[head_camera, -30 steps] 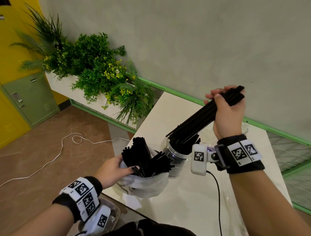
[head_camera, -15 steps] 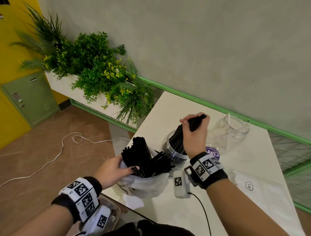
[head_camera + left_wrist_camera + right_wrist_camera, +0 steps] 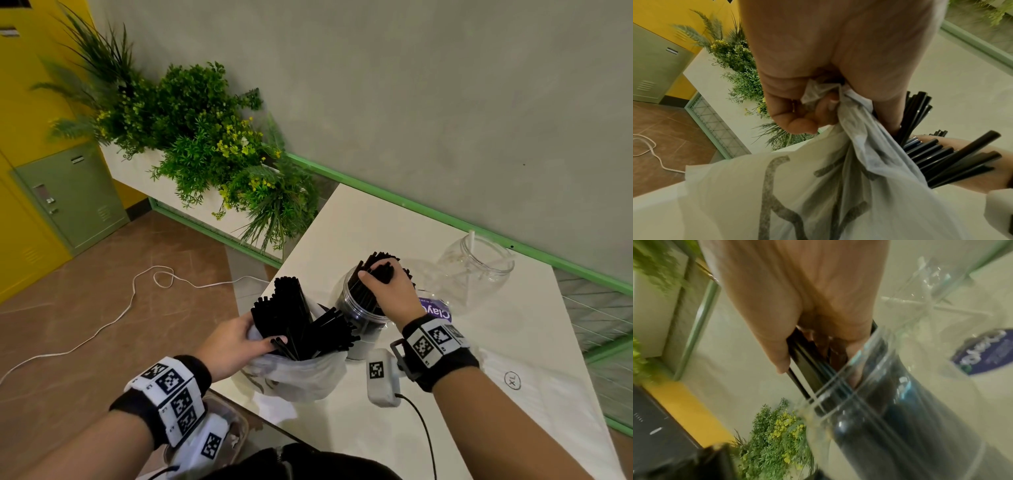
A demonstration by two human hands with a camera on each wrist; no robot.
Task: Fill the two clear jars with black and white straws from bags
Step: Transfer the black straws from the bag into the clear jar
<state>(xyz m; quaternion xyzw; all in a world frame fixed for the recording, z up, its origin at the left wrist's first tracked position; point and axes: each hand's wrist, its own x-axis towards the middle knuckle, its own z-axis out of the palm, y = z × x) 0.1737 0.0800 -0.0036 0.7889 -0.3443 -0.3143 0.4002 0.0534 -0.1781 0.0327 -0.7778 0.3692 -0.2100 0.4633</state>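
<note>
A clear jar [image 3: 356, 308] stands mid-table, packed with black straws [image 3: 368, 291]. My right hand [image 3: 385, 284] sits over its mouth, fingers curled round a bundle of black straws [image 3: 807, 369] pushed down into the jar [image 3: 900, 402]. My left hand [image 3: 236, 339] grips the bunched rim of a white plastic bag [image 3: 298, 373] at the table's near-left edge; in the left wrist view the hand [image 3: 818, 105] pinches the bag [image 3: 818, 186]. More black straws [image 3: 298, 318] stick up out of the bag. A second clear jar [image 3: 479, 270] stands behind to the right, holding a white straw [image 3: 471, 238].
The white table [image 3: 445, 394] has its left edge beside the bag. A purple-labelled lid [image 3: 436, 310] lies between the jars. A flat white bag marked XL [image 3: 512, 379] lies at the right. A planter with green plants [image 3: 205, 144] stands left of the table; a white cord [image 3: 137, 294] lies on the floor.
My right hand has come down from high above the table, lowering its bundle of black straws into the near jar. The left hand and bag have stayed put.
</note>
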